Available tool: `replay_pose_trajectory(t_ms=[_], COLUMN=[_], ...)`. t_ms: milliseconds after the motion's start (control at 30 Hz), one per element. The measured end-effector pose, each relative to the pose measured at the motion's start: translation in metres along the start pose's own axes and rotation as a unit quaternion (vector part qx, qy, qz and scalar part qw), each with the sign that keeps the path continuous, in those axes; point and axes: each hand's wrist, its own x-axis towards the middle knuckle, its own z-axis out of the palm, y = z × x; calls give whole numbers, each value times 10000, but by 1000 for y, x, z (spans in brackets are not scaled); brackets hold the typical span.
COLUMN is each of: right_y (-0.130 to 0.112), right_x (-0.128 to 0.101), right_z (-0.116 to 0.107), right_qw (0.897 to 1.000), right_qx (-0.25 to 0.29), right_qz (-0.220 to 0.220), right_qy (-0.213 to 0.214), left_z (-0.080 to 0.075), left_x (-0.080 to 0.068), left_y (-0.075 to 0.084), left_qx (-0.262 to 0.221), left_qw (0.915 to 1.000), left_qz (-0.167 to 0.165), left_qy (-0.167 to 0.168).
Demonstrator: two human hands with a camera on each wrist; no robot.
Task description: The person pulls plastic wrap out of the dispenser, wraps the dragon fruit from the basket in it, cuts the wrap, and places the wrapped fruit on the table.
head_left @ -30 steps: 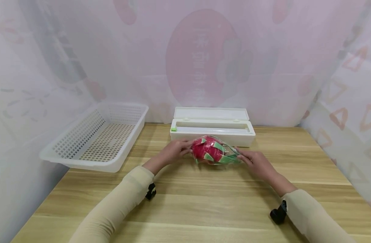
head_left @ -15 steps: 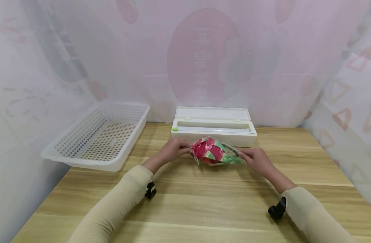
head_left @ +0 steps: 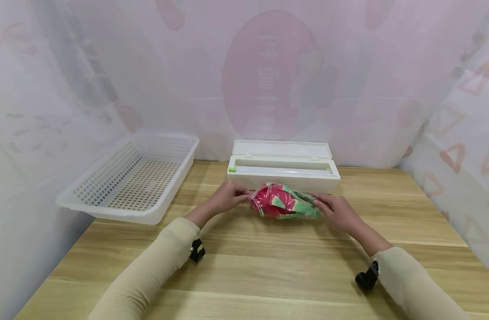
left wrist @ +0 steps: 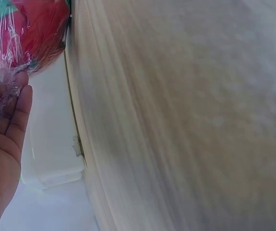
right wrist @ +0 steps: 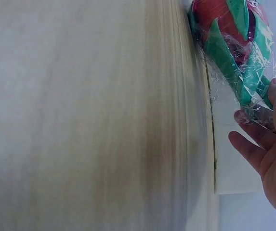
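Observation:
A red dragon fruit with green leaf-like scales (head_left: 278, 202) lies between both hands, wrapped in clear cling film. My left hand (head_left: 225, 198) pinches a twisted tail of film at the fruit's left end. In the left wrist view that gathered cling film (left wrist: 5, 89) runs between thumb and fingers. At the other end my right hand (head_left: 338, 213) pinches the film round the green tips. The right wrist view shows its thumb and index finger at the loose, crinkled film (right wrist: 253, 108), with other fingers spread apart.
Right behind the fruit stands a white cling film dispenser (head_left: 284, 182), its lid raised at the back and a green slider at its left. A white perforated basket (head_left: 156, 215) sits at the left on the wooden table (head_left: 268, 275). Printed cloth walls surround the table.
The gap between the green tips by my right hand has narrowed, and the film there looks more gathered. The fruit has turned slightly. Both hands keep their hold at nearly the same places.

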Motion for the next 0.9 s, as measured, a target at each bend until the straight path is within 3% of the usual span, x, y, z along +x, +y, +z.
replay_pose_trajectory(t_ms=[167, 300, 467, 667, 900], right_y=[-1, 1, 5, 5, 5], right_x=[-3, -4, -6, -9, -9], right_z=[-1, -3, -4, -4, -4], right_qw=[9963, 9808, 9645, 9674, 9705], right_qx=[-163, -673, -920, -960, -1123], right_qz=[-771, -1705, -2428, -2336, -2123], right_qy=[357, 669, 483, 157, 209], left_z=[-2, -2, -3, -3, -4], left_x=[-3, -6, -10, -13, -14], left_y=[3, 6, 9, 8, 8], left_qx=[-62, 104, 151, 167, 1048], left_qw=[9999, 9999, 9994, 9971, 9890], left_qz=[-57, 119, 294, 693, 1048], left_qy=[-72, -60, -130, -273, 27])
